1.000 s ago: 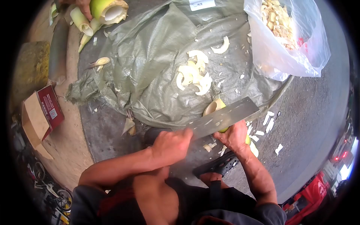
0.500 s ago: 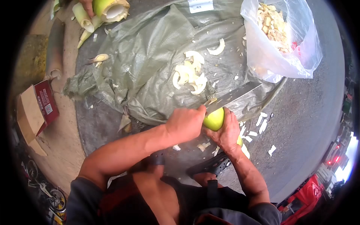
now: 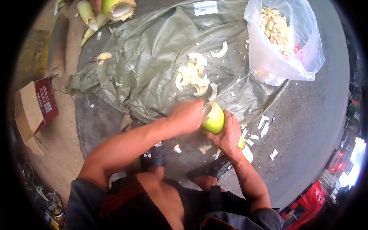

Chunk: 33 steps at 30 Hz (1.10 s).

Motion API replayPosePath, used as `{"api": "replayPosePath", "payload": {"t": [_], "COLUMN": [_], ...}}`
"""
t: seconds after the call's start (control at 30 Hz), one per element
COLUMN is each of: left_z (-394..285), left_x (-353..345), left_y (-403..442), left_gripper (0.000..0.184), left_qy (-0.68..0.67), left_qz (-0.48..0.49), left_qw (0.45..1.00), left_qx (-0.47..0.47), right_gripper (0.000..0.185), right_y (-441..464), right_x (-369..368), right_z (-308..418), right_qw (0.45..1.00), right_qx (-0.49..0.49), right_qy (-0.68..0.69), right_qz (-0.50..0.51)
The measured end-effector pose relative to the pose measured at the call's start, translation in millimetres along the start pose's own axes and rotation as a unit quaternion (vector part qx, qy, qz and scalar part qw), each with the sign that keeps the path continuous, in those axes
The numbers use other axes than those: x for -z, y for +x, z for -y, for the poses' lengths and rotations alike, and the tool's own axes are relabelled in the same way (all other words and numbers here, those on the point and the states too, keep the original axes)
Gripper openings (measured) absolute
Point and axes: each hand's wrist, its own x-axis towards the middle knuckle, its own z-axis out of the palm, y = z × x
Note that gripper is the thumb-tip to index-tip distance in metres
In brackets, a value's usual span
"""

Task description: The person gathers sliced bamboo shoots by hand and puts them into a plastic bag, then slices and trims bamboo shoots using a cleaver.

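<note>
My left hand point(image 3: 188, 115) is closed around the knife's handle. The knife point(image 3: 234, 85) shows nearly edge-on as a thin line pointing up and right from that fist. My right hand point(image 3: 227, 134) grips a green bamboo shoot point(image 3: 214, 119), whose hollow cut end faces up and left beside the knife. Just beyond it, curved pale slices point(image 3: 189, 75) lie in a loose pile on the grey-green woven sheet point(image 3: 153, 57). One slice point(image 3: 213, 92) rests close to the cut end.
A clear plastic bag point(image 3: 283, 65) of pale pieces stands at upper right. At upper left, another person's hand point(image 3: 96, 5) is beside a larger shoot point(image 3: 119, 9). An open cardboard box point(image 3: 28, 111) is at the left. White scraps point(image 3: 264, 128) lie right of my right hand.
The blade has turned from showing its broad side to edge-on. The shoot's cut end is now exposed, and another curved slice lies beyond it. The view has shifted slightly.
</note>
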Motion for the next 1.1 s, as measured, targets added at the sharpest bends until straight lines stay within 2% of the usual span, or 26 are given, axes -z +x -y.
{"api": "replayPosePath", "payload": {"t": [0.13,0.27,0.37,0.4,0.5,0.67,0.87,0.97,1.1], "left_z": [6,9,9,11,14,9,-7,-10,-16], "left_x": [18,25,24,23,18,5,-5,-6,-10], "left_y": [-43,-86,-105,-109,-111,-102,-101,-99,-85], "left_gripper": [0.023,0.018,0.013,0.013,0.013,0.015,0.019,0.02,0.02], "left_qy": [-0.005,0.018,0.019,0.019,0.023,0.029,0.003,-0.001,0.002], "left_qz": [-0.038,0.009,0.0,-0.005,-0.018,-0.025,-0.003,-0.001,0.007], "left_qw": [0.999,1.0,1.0,1.0,1.0,0.999,1.0,1.0,1.0], "left_qx": [-0.001,0.001,-0.01,-0.009,-0.005,-0.016,-0.007,-0.003,-0.004], "right_gripper": [0.098,0.099,0.092,0.095,0.099,0.094,0.091,0.08,0.08], "right_y": [12,21,11,8,14,31,29,30,29], "right_x": [14,23,18,14,11,13,10,9,5], "right_z": [-6,-20,-26,-24,-11,-30,-28,-29,-33], "right_qw": [0.996,0.991,0.997,0.992,0.993,0.998,0.998,0.997,0.996], "right_qx": [-0.034,-0.023,0.079,0.089,0.05,-0.003,0.002,0.009,0.032], "right_qy": [0.039,0.091,-0.021,-0.068,-0.082,-0.047,-0.039,-0.037,-0.038], "right_qz": [0.073,0.098,-0.006,-0.054,-0.076,-0.034,-0.042,-0.064,-0.071]}}
